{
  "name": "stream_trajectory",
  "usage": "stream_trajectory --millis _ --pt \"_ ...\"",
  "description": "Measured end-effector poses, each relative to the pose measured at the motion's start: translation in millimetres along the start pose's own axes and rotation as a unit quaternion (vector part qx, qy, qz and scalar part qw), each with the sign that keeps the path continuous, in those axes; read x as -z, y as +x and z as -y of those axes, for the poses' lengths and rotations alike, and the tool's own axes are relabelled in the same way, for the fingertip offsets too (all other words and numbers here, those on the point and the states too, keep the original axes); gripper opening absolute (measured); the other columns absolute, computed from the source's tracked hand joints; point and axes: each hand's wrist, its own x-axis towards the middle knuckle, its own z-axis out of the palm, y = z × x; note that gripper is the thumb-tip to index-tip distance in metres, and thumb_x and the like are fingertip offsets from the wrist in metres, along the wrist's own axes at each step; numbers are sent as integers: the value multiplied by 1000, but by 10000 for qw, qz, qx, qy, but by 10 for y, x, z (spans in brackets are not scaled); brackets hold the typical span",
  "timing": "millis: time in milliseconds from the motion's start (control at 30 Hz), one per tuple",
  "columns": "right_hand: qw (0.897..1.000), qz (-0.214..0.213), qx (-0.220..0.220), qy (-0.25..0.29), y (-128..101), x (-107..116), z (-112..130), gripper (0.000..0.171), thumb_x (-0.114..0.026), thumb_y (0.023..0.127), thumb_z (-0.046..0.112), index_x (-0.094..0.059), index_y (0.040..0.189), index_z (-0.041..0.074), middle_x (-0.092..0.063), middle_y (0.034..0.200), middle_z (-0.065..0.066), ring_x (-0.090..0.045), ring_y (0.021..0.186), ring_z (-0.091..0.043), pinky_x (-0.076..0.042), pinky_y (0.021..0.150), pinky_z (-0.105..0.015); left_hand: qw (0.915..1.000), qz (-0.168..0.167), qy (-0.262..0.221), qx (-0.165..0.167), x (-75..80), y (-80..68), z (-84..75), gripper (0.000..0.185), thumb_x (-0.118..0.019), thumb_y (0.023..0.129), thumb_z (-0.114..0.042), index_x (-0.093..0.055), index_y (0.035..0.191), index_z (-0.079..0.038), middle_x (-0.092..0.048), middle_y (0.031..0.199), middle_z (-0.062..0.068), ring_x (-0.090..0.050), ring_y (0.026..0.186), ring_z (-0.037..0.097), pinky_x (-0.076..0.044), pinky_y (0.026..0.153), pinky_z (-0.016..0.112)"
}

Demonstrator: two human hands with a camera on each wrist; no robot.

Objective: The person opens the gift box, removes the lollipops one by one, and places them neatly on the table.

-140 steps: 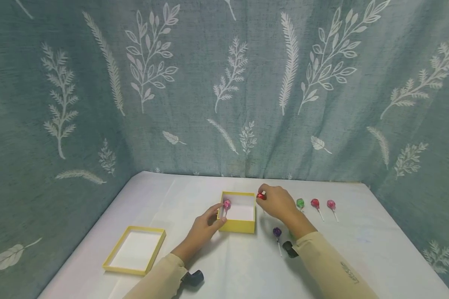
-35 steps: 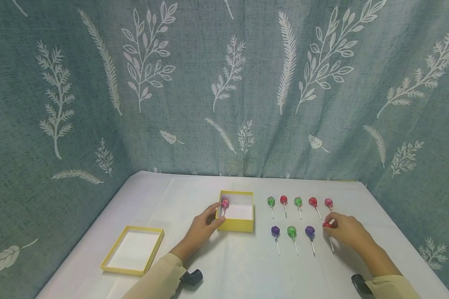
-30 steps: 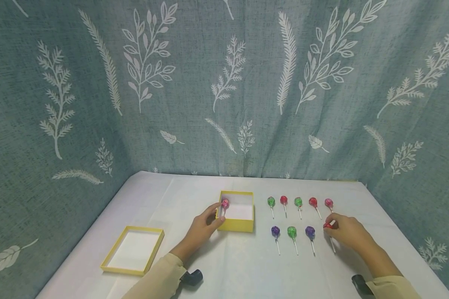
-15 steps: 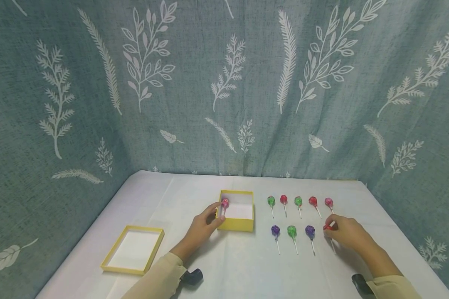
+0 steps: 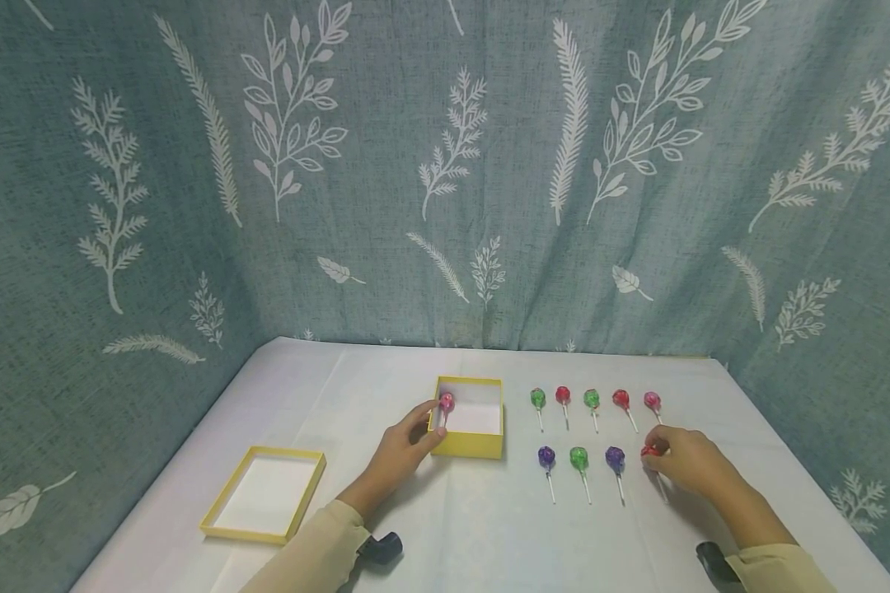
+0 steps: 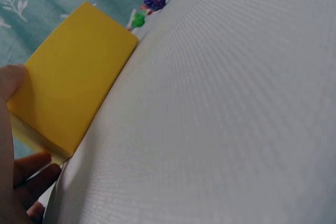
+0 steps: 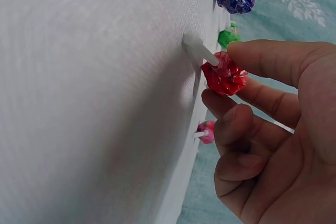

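Observation:
My right hand (image 5: pixel 681 465) pinches a red lollipop (image 5: pixel 648 451) by its head, low over the white table at the right end of the near row. In the right wrist view the thumb and fingers (image 7: pixel 252 59) close on the red lollipop (image 7: pixel 224 74), whose stick points at the cloth. My left hand (image 5: pixel 404 449) grips the near left corner of an open yellow box (image 5: pixel 469 445). A pink lollipop (image 5: pixel 447 402) stands against the box's left wall, just above those fingertips. In the left wrist view only the yellow box (image 6: pixel 68 93) and my thumb (image 6: pixel 9 85) show.
Several lollipops lie in a far row (image 5: pixel 592 399), and a purple (image 5: pixel 546 455), a green (image 5: pixel 578 455) and another purple one (image 5: pixel 615 455) lie in the near row. The box's yellow lid (image 5: pixel 267 496) lies open side up at front left. A leaf-patterned curtain (image 5: pixel 445 181) surrounds the table.
Since 4.7 s ago my right hand carried the red lollipop from the box to the right end of the near row. Over the last second it only sank slightly. My left hand stayed put.

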Motion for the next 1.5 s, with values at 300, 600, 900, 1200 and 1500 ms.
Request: stream_trajectory --millis 300,600,900,1200,1500 --pt "10000 -22 44 -45 -9 0 -5 31 -70 73 20 -59 98 6 -61 87 -7 -56 82 -29 -43 69 -50 10000 -2 35 -1 3 -8 4 53 -57 82 -49 -42 130 -34 -50 127 -1 -44 118 22 -31 96 50" --pt "10000 -53 38 -62 -38 45 37 29 -67 76 20 -60 100 5 -61 89 -7 -56 80 -26 -44 68 -48 10000 23 57 4 -8 -17 16 54 -56 81 -50 -41 131 -34 -50 126 -2 -45 117 21 -32 96 49" --pt "9998 69 -189 -78 13 75 117 31 -68 76 21 -59 101 6 -59 90 -6 -52 73 -18 -47 63 -40 10000 43 46 6 -11 -27 -18 52 -56 83 -46 -40 131 -34 -50 127 -2 -46 116 21 -33 96 47" --pt "9998 -55 124 -177 111 118 316 34 -68 77 25 -59 104 7 -60 94 -7 -54 73 -20 -47 68 -44 10000 35 72 27 -21 -14 -8 52 -56 83 -46 -41 131 -33 -50 126 -2 -45 117 21 -32 96 47" --pt "9992 -118 379 -61 265 134 649 36 -66 79 29 -60 109 10 -61 97 -5 -56 87 -25 -46 73 -48 10000 24 70 51 -23 28 31 51 -56 83 -47 -41 130 -36 -50 126 -3 -45 116 20 -32 96 47"
